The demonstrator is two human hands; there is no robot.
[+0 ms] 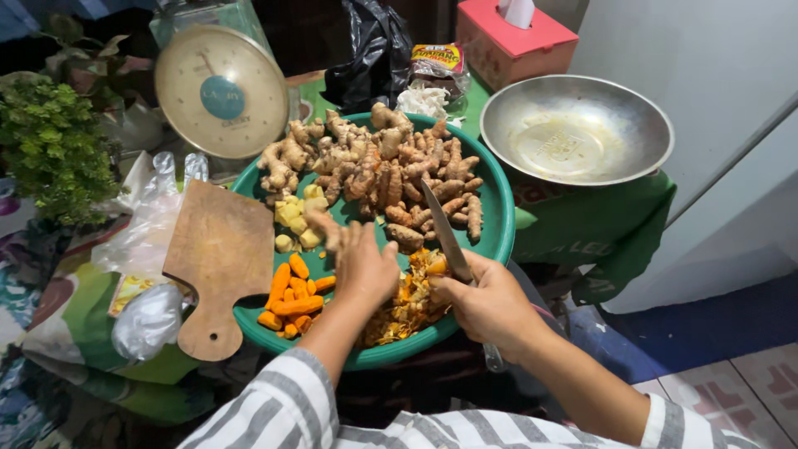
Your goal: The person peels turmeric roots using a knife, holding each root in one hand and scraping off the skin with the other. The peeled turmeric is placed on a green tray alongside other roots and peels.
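left hand (363,268) pinches small root piece (326,226) over green tray (497,218), fingers closed, blurred. right hand (490,306) clamps knife (444,234), blade angled up-left. unpeeled root heap (384,169) ahead of both hands; left nearer.

This looks like a home kitchen corner used for preparing food; a green tray (499,224) of roots sits at the centre; a weighing scale (222,91) stands at 11 o'clock, a metal bowl (576,129) at 1 o'clock, a tissue box (507,41) at 12 o'clock, a wooden cutting board (218,258) at 9 o'clock.
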